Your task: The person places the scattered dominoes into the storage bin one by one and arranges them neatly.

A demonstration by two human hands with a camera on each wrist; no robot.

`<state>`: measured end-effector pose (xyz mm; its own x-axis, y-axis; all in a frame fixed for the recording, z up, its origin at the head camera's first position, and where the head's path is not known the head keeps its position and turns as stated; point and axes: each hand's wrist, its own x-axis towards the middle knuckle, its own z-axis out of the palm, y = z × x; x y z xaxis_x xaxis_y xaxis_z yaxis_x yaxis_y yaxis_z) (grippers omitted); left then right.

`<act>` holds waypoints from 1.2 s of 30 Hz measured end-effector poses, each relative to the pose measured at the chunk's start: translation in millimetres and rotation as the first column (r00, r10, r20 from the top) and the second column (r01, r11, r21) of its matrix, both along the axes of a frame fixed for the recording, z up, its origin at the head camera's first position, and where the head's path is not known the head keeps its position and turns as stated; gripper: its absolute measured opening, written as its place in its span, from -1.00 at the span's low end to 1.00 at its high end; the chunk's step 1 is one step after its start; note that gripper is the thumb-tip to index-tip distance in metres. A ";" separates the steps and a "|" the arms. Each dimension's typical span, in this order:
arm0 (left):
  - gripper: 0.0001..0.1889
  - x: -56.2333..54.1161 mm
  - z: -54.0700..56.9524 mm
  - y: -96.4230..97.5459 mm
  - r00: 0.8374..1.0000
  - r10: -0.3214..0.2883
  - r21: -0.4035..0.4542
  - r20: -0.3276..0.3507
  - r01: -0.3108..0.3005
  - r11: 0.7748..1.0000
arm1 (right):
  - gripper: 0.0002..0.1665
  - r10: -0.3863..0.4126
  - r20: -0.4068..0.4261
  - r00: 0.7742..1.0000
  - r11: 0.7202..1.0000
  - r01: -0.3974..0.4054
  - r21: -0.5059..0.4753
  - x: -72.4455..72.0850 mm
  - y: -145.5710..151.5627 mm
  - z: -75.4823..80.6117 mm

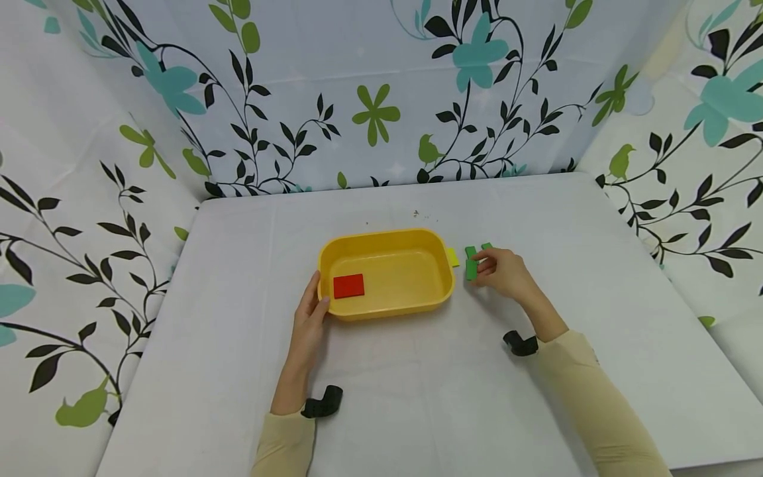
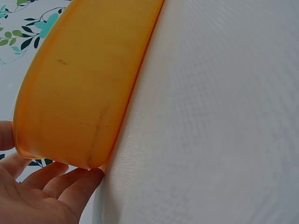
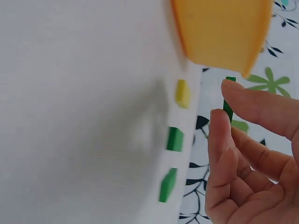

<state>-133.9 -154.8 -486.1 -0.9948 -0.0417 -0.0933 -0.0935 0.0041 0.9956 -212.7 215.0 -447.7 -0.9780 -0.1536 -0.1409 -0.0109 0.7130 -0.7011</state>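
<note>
A yellow tray [image 1: 390, 310] sits on the white table with a flat red block [image 1: 348, 286] inside, toward its left end. My left hand [image 1: 308, 324] holds the tray at its near left corner, thumb by the rim and fingers against the outer wall [image 2: 70, 112]. To the right of the tray, my right hand [image 1: 503, 271] pinches a small green block [image 3: 228, 105] between thumb and fingertips, raised off the table. Two more green blocks [image 3: 175, 139] and a yellow block [image 3: 182, 94] lie on the table nearby, the yellow one closest to the tray.
The white table [image 1: 393, 397] reaches back to a leaf-patterned curtain [image 1: 375, 79], with more of it along both sides. Small dark specks [image 1: 416, 213] dot the table behind the tray. Black wrist mounts [image 1: 324, 401] sit at both cuffs.
</note>
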 end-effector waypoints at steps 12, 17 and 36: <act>-0.41 1.3 1.7 -0.1 1.000 0.009 -0.007 0.012 -0.009 1.000 | -0.41 -0.060 -0.124 0.990 0.997 0.054 -0.056 -8.3 -17.0 38.0; -0.41 0.7 1.6 0.1 1.000 0.015 -0.005 0.010 -0.015 1.000 | -0.43 -0.039 -0.125 0.991 0.996 0.029 -0.082 -11.5 -38.5 47.1; -0.42 -0.4 1.7 -1.1 1.000 0.011 0.002 0.022 -0.011 1.000 | -0.42 0.103 -0.054 0.993 0.988 -0.109 -0.106 -24.3 -126.4 40.5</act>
<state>-134.3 -155.9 -484.5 -0.9920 -0.0526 -0.1149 -0.1151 0.0007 0.9934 -236.9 88.6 -407.2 -0.9607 -0.2685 -0.0704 -0.1184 0.6257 -0.7710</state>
